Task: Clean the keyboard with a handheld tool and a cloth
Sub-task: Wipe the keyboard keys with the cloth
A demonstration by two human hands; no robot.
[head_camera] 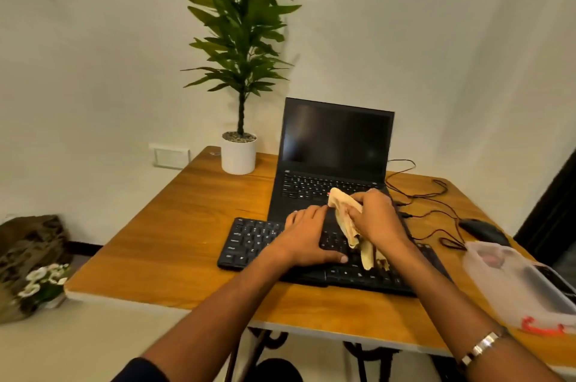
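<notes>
Right hand [375, 219] grip curled round beige cloth [346, 216], bunched above black keyboard [249, 241]. Left hand [307, 239] grip wide, flat on keys. Keyboard on wooden surface [174, 238], before laptop [335, 151].

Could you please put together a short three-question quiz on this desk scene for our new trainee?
1. True or false: the right hand holds the cloth in its grip.
2. On what does the left hand rest?
   A. the laptop
   B. the keyboard
   C. the mouse
3. Fill in: the potted plant stands at the table's far edge, to the ____ of the laptop.

Key: 1 true; 2 B; 3 left.
</notes>
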